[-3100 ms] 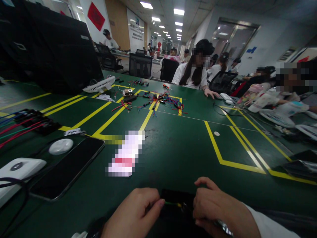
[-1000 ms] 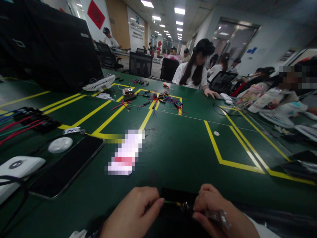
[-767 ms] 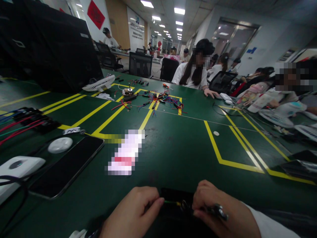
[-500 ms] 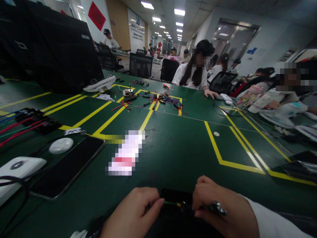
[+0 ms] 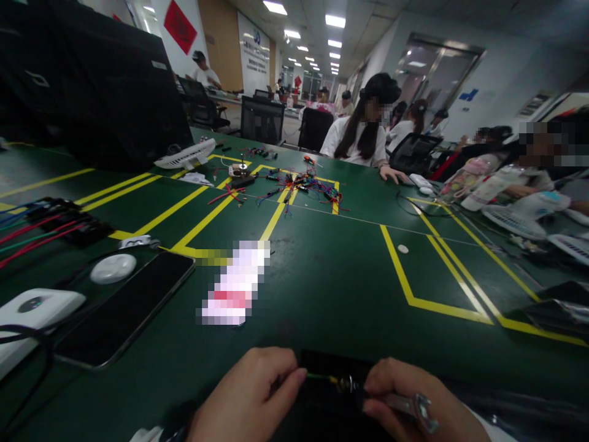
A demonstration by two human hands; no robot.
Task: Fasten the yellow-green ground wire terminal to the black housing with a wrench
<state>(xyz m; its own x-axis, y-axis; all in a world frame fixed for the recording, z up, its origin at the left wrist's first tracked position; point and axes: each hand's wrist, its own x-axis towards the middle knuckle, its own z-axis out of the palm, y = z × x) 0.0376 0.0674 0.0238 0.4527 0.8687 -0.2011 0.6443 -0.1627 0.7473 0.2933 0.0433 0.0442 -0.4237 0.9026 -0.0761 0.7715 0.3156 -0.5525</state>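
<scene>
Thin green wire (image 5: 317,376): left grip (image 5: 253,393) pinching its nine-o'clock end; right grip (image 5: 411,382), at three o'clock, grasping silver metal wrench (image 5: 419,409).

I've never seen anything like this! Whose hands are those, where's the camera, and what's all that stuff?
There's no machine working here, just a person using two bare hands. The camera sits on that person's head, looking forward and down. The left hand pinches a thin green wire. The right hand holds what looks like a metal wrench. On the green table, marked with yellow lines, lie a black phone, a tangle of colored wires and an orange screwdriver.
</scene>
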